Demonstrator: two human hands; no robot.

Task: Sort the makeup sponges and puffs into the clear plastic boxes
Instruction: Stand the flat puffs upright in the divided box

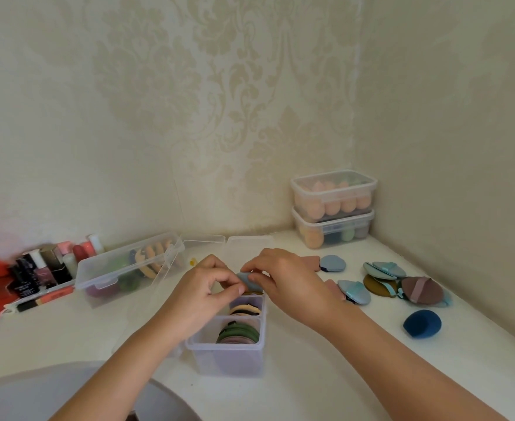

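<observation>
Crowding the far left of the white bench (311, 384), small cosmetics bottles (42, 267) stand packed together. Just right of them sits a clear plastic open-lidded box (104, 278) holding round puffs in beige, green and purple. At centre, the person's left hand (207, 288), fingers curled, pinches one edge of a pale blue soft makeup puff (249, 281) between thumb and forefinger. The right hand (286, 281) grips the puff's other side with curled fingertips. The puff is held just above the far end of a narrow clear plastic divided box (226, 357), whose near compartments hold upright green, mauve, beige and black puffs. In the back corner, two lidded clear plastic boxes (333, 196) are stacked, filled with peach, green and grey egg-shaped sponges. Loose on the bench to the right lie several pale blue ribbon-backed puffs (355, 291), an olive round puff (376, 287), a mauve ribbon-backed puff (421, 288) and, nearest the camera, a dark blue rounded sponge (422, 323).
</observation>
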